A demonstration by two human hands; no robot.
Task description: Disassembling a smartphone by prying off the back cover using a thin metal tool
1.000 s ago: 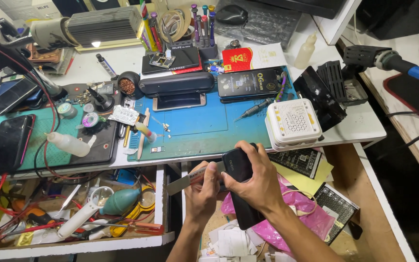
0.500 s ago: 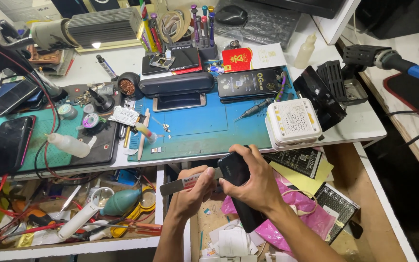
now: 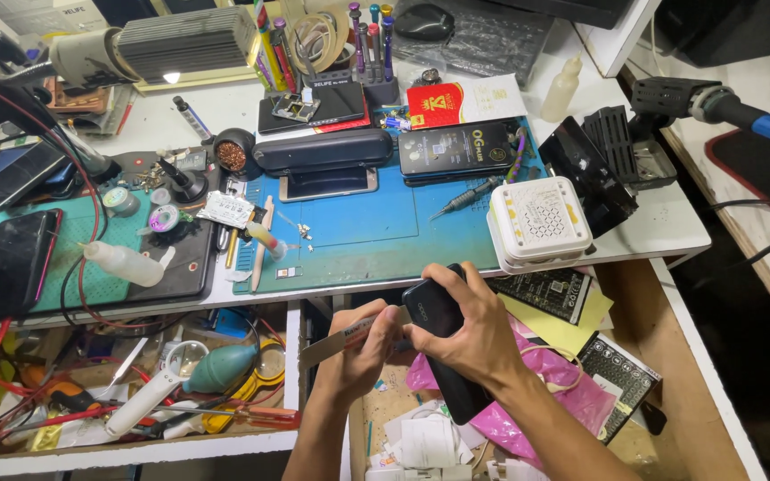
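While the right hand (image 3: 474,334) keeps gripping the black phone (image 3: 446,343) just below the blue mat (image 3: 385,227), little has shifted. The left hand (image 3: 360,343) still pinches a thin metal blade (image 3: 336,338) against the phone's edge.

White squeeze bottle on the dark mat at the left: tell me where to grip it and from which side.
Grip the white squeeze bottle around its wide body, coming from above. It lies on its side on the dark mat, its thin nozzle pointing right, so the rounded body is the broad, exposed part. A red cable runs close by, so lift straight up.
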